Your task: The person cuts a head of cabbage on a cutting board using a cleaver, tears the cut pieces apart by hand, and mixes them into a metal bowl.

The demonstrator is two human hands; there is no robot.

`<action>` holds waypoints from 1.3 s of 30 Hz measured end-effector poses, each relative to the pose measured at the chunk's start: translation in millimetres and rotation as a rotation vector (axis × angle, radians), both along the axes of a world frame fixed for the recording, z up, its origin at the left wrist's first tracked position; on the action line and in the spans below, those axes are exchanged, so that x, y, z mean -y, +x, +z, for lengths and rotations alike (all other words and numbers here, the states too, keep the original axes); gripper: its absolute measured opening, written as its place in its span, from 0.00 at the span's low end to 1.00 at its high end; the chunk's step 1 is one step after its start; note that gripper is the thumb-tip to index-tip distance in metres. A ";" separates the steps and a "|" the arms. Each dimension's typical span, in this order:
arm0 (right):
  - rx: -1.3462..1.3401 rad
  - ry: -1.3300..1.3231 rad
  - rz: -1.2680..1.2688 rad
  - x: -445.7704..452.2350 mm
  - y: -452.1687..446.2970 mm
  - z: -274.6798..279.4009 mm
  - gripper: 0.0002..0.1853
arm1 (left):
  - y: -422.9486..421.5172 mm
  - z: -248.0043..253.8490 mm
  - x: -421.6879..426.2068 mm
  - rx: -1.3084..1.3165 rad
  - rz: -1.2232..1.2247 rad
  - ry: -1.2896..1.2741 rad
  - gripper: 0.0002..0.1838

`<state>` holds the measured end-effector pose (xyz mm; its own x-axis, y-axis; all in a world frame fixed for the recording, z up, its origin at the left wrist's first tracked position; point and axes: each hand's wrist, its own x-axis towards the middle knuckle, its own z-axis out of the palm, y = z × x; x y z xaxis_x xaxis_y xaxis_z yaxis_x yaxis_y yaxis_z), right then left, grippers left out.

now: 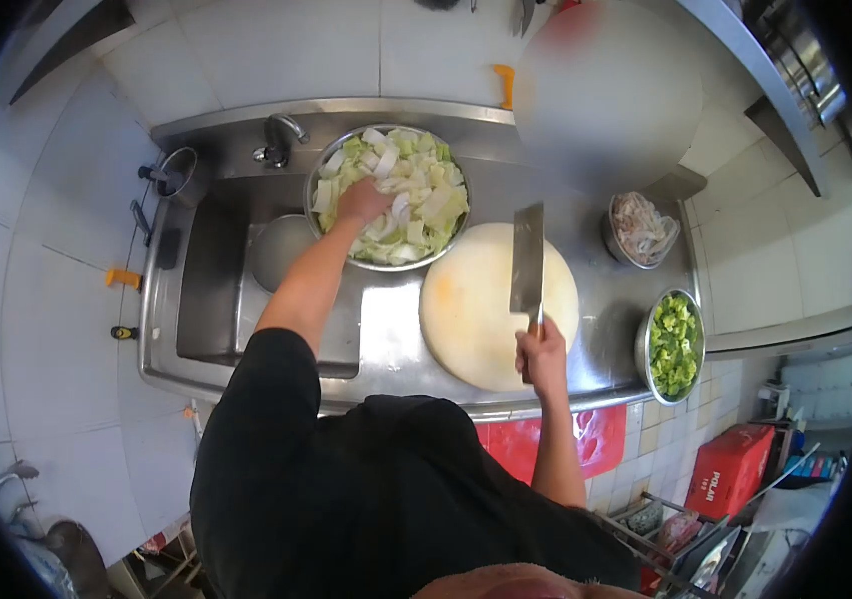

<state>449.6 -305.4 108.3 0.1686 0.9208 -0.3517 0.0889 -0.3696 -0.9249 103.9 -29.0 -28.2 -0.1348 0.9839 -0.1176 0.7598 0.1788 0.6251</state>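
A large metal bowl (318, 232) heaped with chopped napa cabbage (421, 200) sits at the sink's right side. My left hand (364, 202) reaches into the bowl and touches the cabbage; its fingertips are hidden among the pieces. In my right hand (543, 354) is the handle of a cleaver (528, 260), its broad blade pointing away from me. The cleaver is over the right part of a thick, round cutting board (471, 319), which is pale with a faint yellowish stain.
A sink (211, 280) with a faucet (281, 140) lies left. On the right are a bowl of pale, stringy food (642, 230) and a bowl of chopped greens (675, 344) at the counter edge. A red crate (730, 469) stands lower right. A shelf edge (765, 90) overhangs the upper right.
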 end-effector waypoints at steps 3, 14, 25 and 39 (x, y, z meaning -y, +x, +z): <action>-0.132 0.103 0.085 -74.4 -19.9 24.3 0.08 | 10.5 75.1 19.2 0.013 0.035 -0.024 0.43; -1.261 0.008 0.239 -372.2 -97.3 76.3 0.04 | -42.1 21.2 40.9 0.158 -0.252 0.292 0.29; -1.386 -0.038 -0.039 -549.1 -140.5 21.3 0.17 | -50.2 32.6 91.8 -0.125 -0.271 0.161 0.39; 1.101 0.326 0.587 -275.1 -215.0 -137.0 0.38 | -26.9 -17.8 6.0 -0.121 -0.252 -0.069 0.13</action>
<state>234.6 -30.3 -28.6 -0.2323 0.9721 -0.0333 0.9297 0.2118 -0.3011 77.0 -35.1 -46.1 0.0957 0.9784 -0.1834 0.8541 0.0139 0.5198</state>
